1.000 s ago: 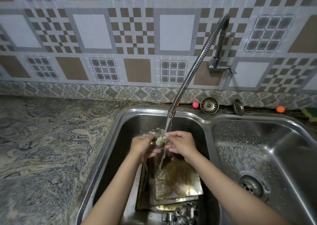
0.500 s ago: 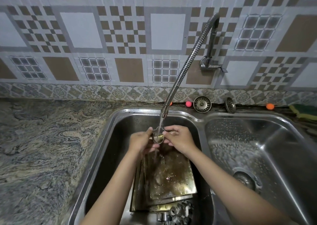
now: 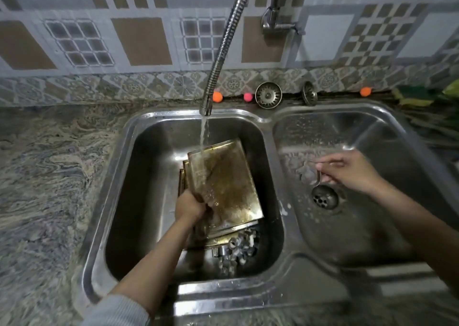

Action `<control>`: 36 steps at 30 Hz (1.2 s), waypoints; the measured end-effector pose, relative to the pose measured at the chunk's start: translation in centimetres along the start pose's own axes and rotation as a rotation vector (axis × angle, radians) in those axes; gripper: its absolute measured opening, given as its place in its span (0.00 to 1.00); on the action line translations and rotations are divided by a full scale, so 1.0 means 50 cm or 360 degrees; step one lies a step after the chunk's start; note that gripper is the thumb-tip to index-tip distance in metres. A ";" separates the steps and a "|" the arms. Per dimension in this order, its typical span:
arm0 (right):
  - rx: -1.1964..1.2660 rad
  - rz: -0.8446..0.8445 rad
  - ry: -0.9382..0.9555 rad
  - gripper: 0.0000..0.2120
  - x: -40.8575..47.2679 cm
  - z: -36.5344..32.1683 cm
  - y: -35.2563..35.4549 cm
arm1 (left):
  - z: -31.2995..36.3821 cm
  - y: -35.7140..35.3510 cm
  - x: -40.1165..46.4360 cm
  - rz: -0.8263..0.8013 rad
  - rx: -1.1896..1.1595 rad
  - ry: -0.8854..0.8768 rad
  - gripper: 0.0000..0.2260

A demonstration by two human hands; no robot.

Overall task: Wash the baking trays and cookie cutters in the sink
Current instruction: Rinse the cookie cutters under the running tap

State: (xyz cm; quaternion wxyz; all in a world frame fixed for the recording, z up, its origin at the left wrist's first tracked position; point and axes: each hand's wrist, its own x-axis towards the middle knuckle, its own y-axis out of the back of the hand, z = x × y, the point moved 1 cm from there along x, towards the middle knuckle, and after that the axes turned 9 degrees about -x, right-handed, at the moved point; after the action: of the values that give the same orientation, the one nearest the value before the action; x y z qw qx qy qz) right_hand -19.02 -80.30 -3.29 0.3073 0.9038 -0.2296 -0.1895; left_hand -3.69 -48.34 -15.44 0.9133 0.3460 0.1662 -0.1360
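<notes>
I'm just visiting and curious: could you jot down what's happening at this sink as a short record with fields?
left hand: grips the baking trays in the left basin
right hand: holds a cookie cutter over the right basin, above the drain
faucet: running onto the trays
cutters waiting: a pile at the trays' near edge

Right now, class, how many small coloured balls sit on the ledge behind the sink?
3: an orange ball beside the tap hose, a pink ball right of it, another orange one far right. More may be hidden.
</notes>
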 end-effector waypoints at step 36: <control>-0.0298 -0.0105 0.0202 0.07 -0.114 -0.012 -0.075 | 0.004 -0.066 -0.118 -0.1006 0.0489 -0.0557 0.11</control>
State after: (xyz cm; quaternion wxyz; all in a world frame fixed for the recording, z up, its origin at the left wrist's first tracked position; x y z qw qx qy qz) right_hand -22.31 -74.33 -4.12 0.3979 0.8884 -0.1611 -0.1625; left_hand -10.19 -50.07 -14.90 0.7785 0.3821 0.0840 -0.4907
